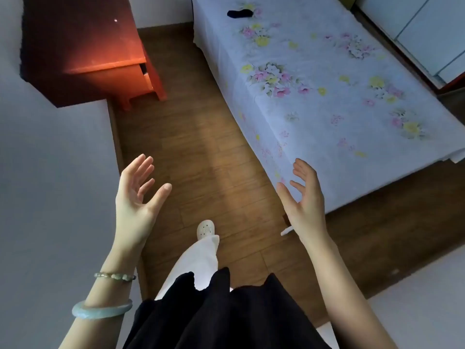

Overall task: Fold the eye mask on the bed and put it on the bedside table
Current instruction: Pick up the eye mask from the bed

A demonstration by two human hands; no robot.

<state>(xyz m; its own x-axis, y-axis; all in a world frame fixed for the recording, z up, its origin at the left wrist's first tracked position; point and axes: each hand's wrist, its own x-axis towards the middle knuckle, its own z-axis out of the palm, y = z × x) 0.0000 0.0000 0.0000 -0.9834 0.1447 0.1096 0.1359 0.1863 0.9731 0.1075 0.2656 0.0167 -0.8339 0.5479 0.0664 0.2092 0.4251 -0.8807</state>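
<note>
A black eye mask [240, 13] lies flat at the far end of the bed [327, 104], which has a white sheet with a flower print. The red wooden bedside table [83, 44] stands at the upper left, across the strip of floor from the bed. My left hand [137, 192] and my right hand [303, 197] are held up in front of me over the floor, palms facing each other, fingers spread, holding nothing. Both hands are far from the mask and the table.
A brown wooden floor [201, 152] runs between the grey wall [50, 172] on the left and the bed. A white cabinet [427, 28] stands beyond the bed at the upper right. My white shoe [205, 229] and white trouser leg show below.
</note>
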